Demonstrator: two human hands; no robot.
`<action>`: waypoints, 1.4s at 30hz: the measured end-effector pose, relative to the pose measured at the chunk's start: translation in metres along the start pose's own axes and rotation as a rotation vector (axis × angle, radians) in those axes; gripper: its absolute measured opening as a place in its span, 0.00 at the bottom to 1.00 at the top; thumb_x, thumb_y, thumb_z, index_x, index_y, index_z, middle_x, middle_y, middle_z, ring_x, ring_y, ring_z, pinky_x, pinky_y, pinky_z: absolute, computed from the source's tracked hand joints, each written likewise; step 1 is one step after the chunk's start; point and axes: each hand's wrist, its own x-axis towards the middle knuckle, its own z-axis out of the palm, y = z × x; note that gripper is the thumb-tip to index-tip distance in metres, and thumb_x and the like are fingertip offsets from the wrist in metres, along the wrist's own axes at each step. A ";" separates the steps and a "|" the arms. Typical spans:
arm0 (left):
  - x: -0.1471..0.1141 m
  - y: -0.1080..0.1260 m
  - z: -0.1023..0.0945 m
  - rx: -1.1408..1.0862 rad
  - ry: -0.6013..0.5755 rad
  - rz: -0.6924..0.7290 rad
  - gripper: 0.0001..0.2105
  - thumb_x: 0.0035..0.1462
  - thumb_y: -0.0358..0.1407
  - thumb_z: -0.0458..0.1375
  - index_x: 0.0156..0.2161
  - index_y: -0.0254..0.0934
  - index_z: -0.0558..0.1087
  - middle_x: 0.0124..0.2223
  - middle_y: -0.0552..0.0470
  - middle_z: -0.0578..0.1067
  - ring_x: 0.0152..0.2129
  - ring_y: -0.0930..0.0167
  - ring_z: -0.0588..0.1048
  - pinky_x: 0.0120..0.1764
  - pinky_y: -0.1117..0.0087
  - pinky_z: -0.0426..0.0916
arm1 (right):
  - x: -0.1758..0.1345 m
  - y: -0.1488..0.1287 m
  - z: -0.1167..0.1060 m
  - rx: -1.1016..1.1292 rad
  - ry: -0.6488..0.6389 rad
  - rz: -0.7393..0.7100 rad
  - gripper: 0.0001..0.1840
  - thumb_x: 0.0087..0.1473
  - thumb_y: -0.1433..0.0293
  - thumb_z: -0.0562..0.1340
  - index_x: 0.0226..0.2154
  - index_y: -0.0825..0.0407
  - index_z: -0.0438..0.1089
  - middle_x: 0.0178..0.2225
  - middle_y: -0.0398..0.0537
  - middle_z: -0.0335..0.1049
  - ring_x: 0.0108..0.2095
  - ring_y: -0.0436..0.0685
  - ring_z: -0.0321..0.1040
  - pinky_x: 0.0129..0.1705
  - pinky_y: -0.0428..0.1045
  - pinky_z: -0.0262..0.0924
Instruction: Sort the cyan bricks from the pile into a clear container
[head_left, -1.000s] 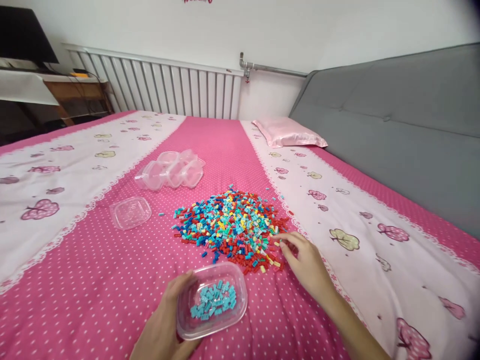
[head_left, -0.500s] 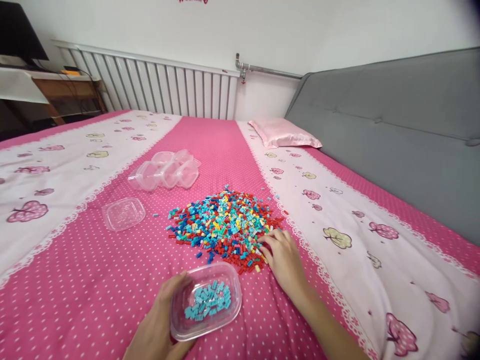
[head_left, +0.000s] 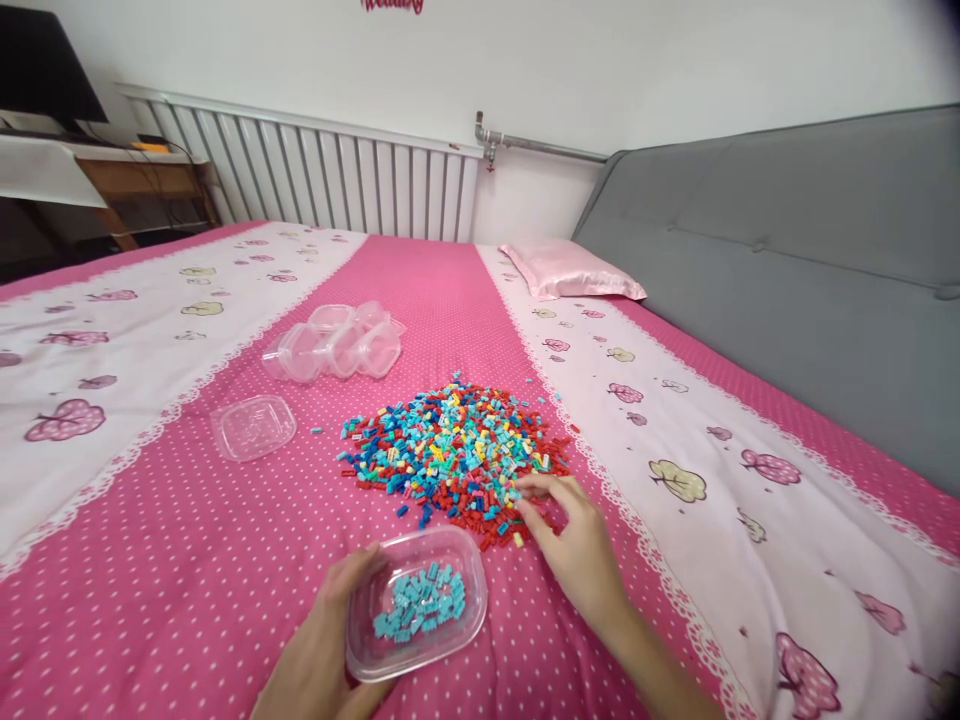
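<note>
- Left hand point(head_left: 326, 620), lower centre: gripping a clear tub point(head_left: 475, 575) — turquoise bricks point(head_left: 420, 602) inside.
- Right hand point(head_left: 576, 540), right of centre: fingers curled at the brick pile point(head_left: 450, 450) mid-frame — cannot tell whether they pinch one.
- Clear lid point(head_left: 255, 428), clustered containers point(head_left: 337, 345): left of centre.

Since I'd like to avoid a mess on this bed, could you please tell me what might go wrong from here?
The left hand grips the open, clear plastic rectangular tub at its left side, so a knock on the other side might tip it and spill the small turquoise plastic bricks inside. The right hand is at the near right edge of the loose, multicoloured heap of plastic bricks, so it could push strays across the pink dotted bedspread.
</note>
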 end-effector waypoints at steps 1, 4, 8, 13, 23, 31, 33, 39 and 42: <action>0.000 0.001 0.000 -0.001 0.006 0.001 0.30 0.59 0.41 0.62 0.64 0.44 0.59 0.59 0.46 0.74 0.52 0.57 0.77 0.52 0.62 0.76 | -0.003 -0.005 0.000 0.011 -0.007 -0.020 0.08 0.60 0.66 0.62 0.40 0.47 0.76 0.38 0.48 0.74 0.40 0.59 0.71 0.45 0.54 0.66; 0.001 0.003 0.000 -0.003 0.005 0.001 0.29 0.59 0.41 0.61 0.64 0.44 0.59 0.59 0.46 0.74 0.52 0.58 0.77 0.51 0.62 0.76 | -0.011 -0.020 0.000 0.037 -0.049 -0.105 0.05 0.60 0.68 0.63 0.37 0.45 0.76 0.36 0.45 0.75 0.40 0.58 0.70 0.44 0.52 0.64; 0.003 0.008 -0.001 -0.010 0.001 0.007 0.29 0.60 0.41 0.60 0.63 0.43 0.58 0.58 0.44 0.74 0.51 0.58 0.78 0.49 0.62 0.77 | -0.015 -0.032 0.002 0.051 -0.090 -0.203 0.04 0.60 0.70 0.64 0.36 0.45 0.75 0.33 0.42 0.76 0.36 0.56 0.68 0.41 0.51 0.62; 0.003 0.010 0.000 -0.021 -0.019 0.004 0.29 0.60 0.40 0.61 0.63 0.43 0.56 0.58 0.42 0.73 0.52 0.57 0.77 0.49 0.60 0.77 | -0.022 -0.040 0.008 0.077 -0.159 -0.259 0.04 0.58 0.72 0.66 0.35 0.46 0.75 0.34 0.41 0.76 0.38 0.56 0.68 0.44 0.51 0.61; -0.001 0.007 0.002 -0.005 -0.052 0.008 0.31 0.58 0.38 0.62 0.64 0.43 0.55 0.59 0.40 0.72 0.52 0.56 0.76 0.51 0.55 0.76 | -0.032 -0.050 0.025 0.077 -0.219 -0.294 0.13 0.56 0.77 0.66 0.40 0.43 0.78 0.34 0.41 0.75 0.37 0.56 0.67 0.40 0.51 0.61; -0.001 0.008 0.002 0.026 -0.031 0.025 0.31 0.59 0.39 0.61 0.64 0.43 0.55 0.59 0.40 0.73 0.53 0.55 0.76 0.52 0.54 0.75 | -0.032 -0.043 0.021 0.096 -0.190 -0.252 0.16 0.62 0.73 0.62 0.50 0.40 0.75 0.37 0.41 0.78 0.38 0.56 0.68 0.40 0.51 0.64; -0.001 0.009 0.001 0.027 -0.034 0.018 0.31 0.58 0.39 0.62 0.64 0.43 0.56 0.59 0.41 0.72 0.53 0.55 0.76 0.51 0.56 0.76 | -0.026 -0.038 0.014 0.080 -0.145 -0.234 0.13 0.63 0.72 0.60 0.46 0.41 0.76 0.36 0.42 0.78 0.38 0.56 0.69 0.41 0.51 0.64; 0.000 0.008 0.000 0.028 -0.044 0.010 0.31 0.58 0.38 0.62 0.64 0.43 0.56 0.59 0.41 0.72 0.52 0.57 0.77 0.50 0.59 0.76 | 0.001 -0.001 -0.013 -0.038 0.010 -0.013 0.14 0.63 0.66 0.56 0.48 0.47 0.72 0.40 0.48 0.76 0.40 0.58 0.71 0.45 0.54 0.64; 0.002 0.010 -0.001 0.028 -0.033 0.024 0.30 0.58 0.38 0.61 0.63 0.43 0.56 0.59 0.41 0.73 0.52 0.56 0.77 0.50 0.59 0.76 | 0.009 0.019 -0.019 -0.090 0.025 0.086 0.20 0.61 0.65 0.56 0.54 0.51 0.66 0.38 0.48 0.75 0.38 0.58 0.71 0.46 0.56 0.64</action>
